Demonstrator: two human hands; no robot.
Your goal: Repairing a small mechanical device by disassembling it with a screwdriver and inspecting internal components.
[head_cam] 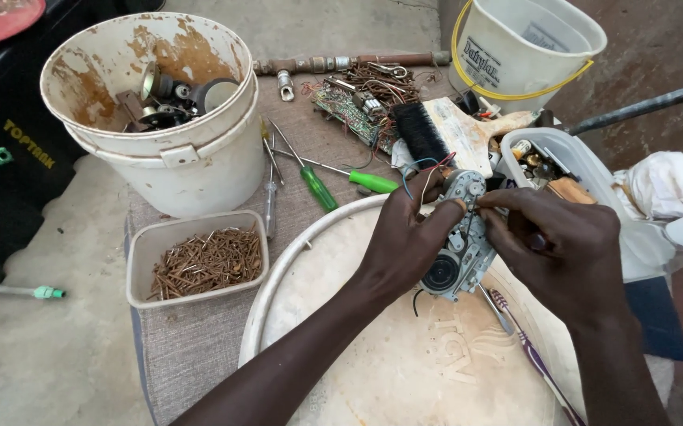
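Both hands clamp one small grey mechanism point(458, 237): left hand point(404, 237) steadies it; right hand point(554, 244) grips opposite, fingertips on its gears. Screwdrivers point(318, 185) at ten o'clock.

Two bare forearms enter from the bottom edge of the frame, one at lower centre, one at lower right. No sleeves visible on either. Left hand point(404, 241) and right hand point(554, 237) both bare: no gloves, rings, watch or wristband in view. Fingernails short. Rest of the body out of frame.
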